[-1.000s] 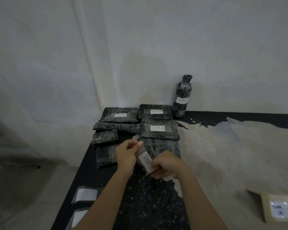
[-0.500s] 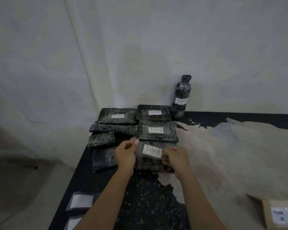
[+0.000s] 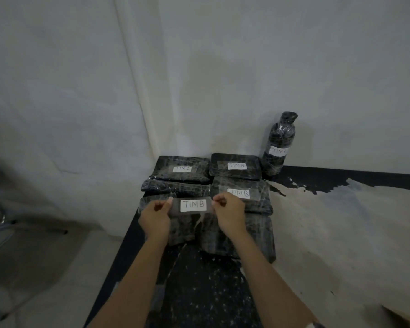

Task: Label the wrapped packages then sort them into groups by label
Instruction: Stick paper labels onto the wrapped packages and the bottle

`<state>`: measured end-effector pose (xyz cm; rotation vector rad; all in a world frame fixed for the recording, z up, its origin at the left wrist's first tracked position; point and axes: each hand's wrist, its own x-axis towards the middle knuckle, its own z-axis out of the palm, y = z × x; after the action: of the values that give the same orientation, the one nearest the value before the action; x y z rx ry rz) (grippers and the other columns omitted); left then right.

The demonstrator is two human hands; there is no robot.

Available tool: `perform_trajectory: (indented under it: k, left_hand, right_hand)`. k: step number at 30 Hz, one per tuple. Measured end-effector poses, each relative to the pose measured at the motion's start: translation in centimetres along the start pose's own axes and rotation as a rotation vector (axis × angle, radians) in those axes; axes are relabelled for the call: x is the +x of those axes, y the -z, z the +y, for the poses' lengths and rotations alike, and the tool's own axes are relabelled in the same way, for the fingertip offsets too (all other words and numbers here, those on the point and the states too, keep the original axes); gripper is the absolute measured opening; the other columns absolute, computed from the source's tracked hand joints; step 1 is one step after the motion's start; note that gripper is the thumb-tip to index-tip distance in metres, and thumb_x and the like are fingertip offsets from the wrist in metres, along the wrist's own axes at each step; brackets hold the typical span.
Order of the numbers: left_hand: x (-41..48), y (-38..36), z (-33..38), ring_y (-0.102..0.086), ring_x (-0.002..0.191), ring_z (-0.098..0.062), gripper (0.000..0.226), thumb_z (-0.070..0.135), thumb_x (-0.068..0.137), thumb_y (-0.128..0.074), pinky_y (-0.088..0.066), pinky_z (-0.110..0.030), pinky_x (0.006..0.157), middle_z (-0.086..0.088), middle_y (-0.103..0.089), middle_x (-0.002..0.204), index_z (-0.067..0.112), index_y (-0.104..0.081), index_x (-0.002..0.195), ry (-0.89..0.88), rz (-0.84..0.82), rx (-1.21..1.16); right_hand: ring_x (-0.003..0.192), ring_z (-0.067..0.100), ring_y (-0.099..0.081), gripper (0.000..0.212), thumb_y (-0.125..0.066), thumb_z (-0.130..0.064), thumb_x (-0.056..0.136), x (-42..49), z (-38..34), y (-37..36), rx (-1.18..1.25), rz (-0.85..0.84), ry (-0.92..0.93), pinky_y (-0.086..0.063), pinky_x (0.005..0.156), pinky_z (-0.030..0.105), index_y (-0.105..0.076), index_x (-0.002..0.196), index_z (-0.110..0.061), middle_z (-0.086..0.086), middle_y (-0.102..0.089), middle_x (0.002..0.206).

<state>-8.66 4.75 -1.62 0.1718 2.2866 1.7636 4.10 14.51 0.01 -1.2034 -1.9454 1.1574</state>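
Head view: a TIMB label (image 3: 193, 205) on a strip of clear tape is held stretched between the fingers, just above the unlabelled wrapped packages (image 3: 182, 230). Left hand (image 3: 155, 215) and right hand (image 3: 229, 213) are each pinched shut on a tape end. The strip is judged light, limp and sticky; only its ends should be gripped. Labelled packages (image 3: 237, 166) lie beyond the fingertips.
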Motion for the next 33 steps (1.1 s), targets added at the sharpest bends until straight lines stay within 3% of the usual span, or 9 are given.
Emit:
perform_trajectory:
  k: [3,6,10,14,21,26,29,31,33]
  left_hand:
    - [2.4,1.3,-0.3,-0.056,0.076,-0.021,0.019,0.03,0.083,-0.068,-0.043,-0.031,0.07,-0.006,-0.064,0.081,0.012,-0.065,0.076,0.011,0.114,0.056]
    - [4.2,2.2,-0.7,-0.057,0.075,-0.024,0.021,0.029,0.084,-0.067,-0.043,-0.032,0.068,-0.01,-0.064,0.08,0.01,-0.065,0.075,0.038,0.183,0.069]
    - [6.7,2.7,-1.5,-0.064,0.085,-0.035,0.021,0.024,0.084,-0.066,-0.052,-0.041,0.079,-0.021,-0.069,0.088,0.003,-0.068,0.081,0.089,0.226,0.1]
    - [8.1,2.8,-2.1,-0.064,0.083,-0.035,0.018,0.02,0.084,-0.066,-0.049,-0.038,0.074,-0.022,-0.069,0.085,0.002,-0.067,0.078,0.105,0.235,0.106]
    - [8.7,3.0,-2.8,-0.053,0.067,-0.021,0.018,0.02,0.081,-0.071,-0.04,-0.031,0.066,-0.011,-0.061,0.071,0.005,-0.066,0.072,0.112,0.217,0.09]
    - [8.8,3.3,-3.0,-0.053,0.068,-0.019,0.021,0.02,0.083,-0.068,-0.039,-0.03,0.065,-0.016,-0.064,0.077,0.0,-0.068,0.077,0.137,0.206,0.071]
    - [9.2,4.1,-3.0,-0.059,0.079,-0.029,0.031,0.023,0.092,-0.055,-0.05,-0.039,0.075,-0.022,-0.064,0.085,-0.005,-0.067,0.086,0.212,0.235,0.015]
    - [9.0,4.4,-2.6,-0.059,0.093,-0.04,0.035,0.022,0.096,-0.047,-0.047,-0.044,0.085,-0.03,-0.063,0.096,-0.009,-0.064,0.094,0.073,0.281,0.172]
    - [8.0,4.1,-2.0,-0.057,0.097,-0.041,0.029,0.014,0.096,-0.047,-0.041,-0.038,0.084,-0.029,-0.062,0.101,-0.009,-0.063,0.099,-0.244,0.261,0.314]
  right_hand:
    - [0.08,0.012,-0.057,0.013,-0.056,-0.006,0.091,1.2,-1.0,-3.2,0.01,-0.056,0.0,-0.042,0.062,0.003,-0.065,0.1,-0.001,0.004,-0.062,0.091]
    - [0.088,0.021,-0.064,0.015,-0.052,-0.008,0.094,1.9,-1.7,-6.1,0.023,-0.114,-0.045,-0.047,0.071,0.021,-0.063,0.103,-0.001,0.014,-0.066,0.1]
    - [0.092,0.021,-0.062,0.016,-0.05,-0.008,0.095,3.1,-2.4,-9.0,-0.002,-0.125,-0.105,-0.051,0.076,0.03,-0.063,0.103,-0.003,0.012,-0.066,0.104]
    - [0.081,0.012,-0.05,0.017,-0.048,-0.009,0.096,3.7,-2.6,-10.3,-0.056,-0.147,-0.108,-0.042,0.069,0.024,-0.062,0.103,-0.004,0.011,-0.064,0.106]
    - [0.076,0.009,-0.049,0.016,-0.05,-0.011,0.096,4.0,-2.2,-11.0,-0.046,-0.154,-0.135,-0.043,0.067,0.021,-0.062,0.105,-0.006,0.01,-0.065,0.107]
    - [0.106,0.024,-0.06,0.025,-0.049,-0.005,0.092,3.6,-1.5,-10.5,-0.129,-0.134,-0.223,-0.048,0.085,0.029,-0.063,0.113,-0.002,0.012,-0.064,0.117]
    - [0.106,0.029,-0.06,0.026,-0.046,-0.003,0.091,3.3,-1.6,-10.0,-0.155,-0.029,-0.284,-0.049,0.084,0.033,-0.063,0.11,0.001,0.016,-0.065,0.114]
    - [0.1,0.028,-0.06,0.023,-0.044,-0.005,0.093,3.0,-2.4,-10.1,-0.143,0.07,-0.162,-0.045,0.077,0.029,-0.063,0.107,-0.003,0.014,-0.063,0.109]
    - [0.104,0.026,-0.055,0.024,-0.043,-0.004,0.094,2.5,-3.5,-10.7,-0.12,0.065,0.069,-0.04,0.081,0.024,-0.062,0.108,-0.002,0.013,-0.059,0.11]
